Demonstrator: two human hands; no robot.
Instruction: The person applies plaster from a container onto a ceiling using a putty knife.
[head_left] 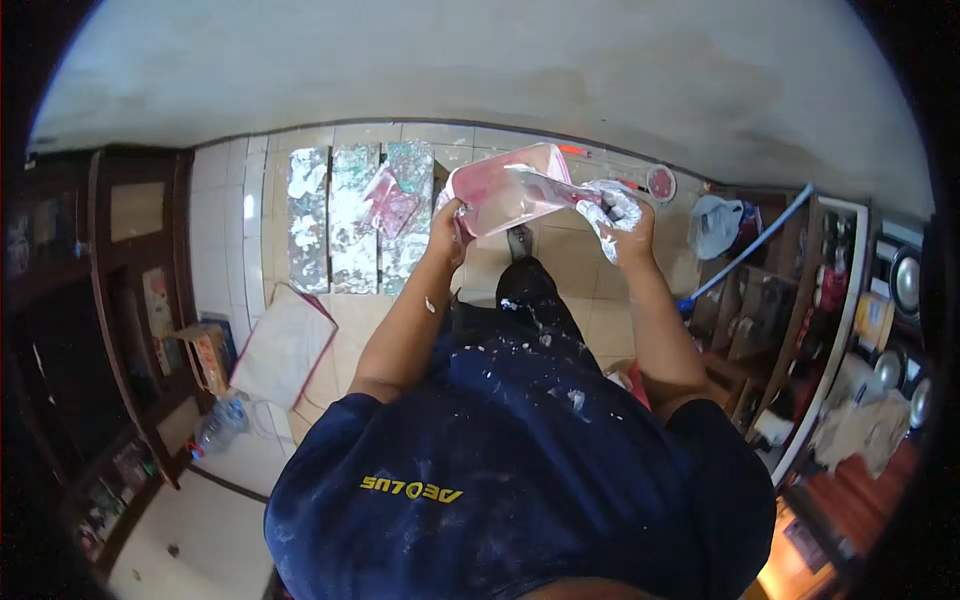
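The left hand (pixel 447 228) has its grip closed on the near edge of a pink-stained plastic tray (pixel 510 190). The plaster-caked right hand (pixel 620 218) clamps its far end, fingertips hidden. Below, splattered boards (pixel 355 215) lie on the tiled floor (pixel 225 230).

Hands I see: two, left hand (pixel 447 222) and right hand (pixel 620 215)
Pink containers I count: two, held container (pixel 505 190), second container (pixel 390 200)
Paint-splashed boards (pixel 360 215): three
Plastic bottles (pixel 218 425): one
Round lids (pixel 660 183): one
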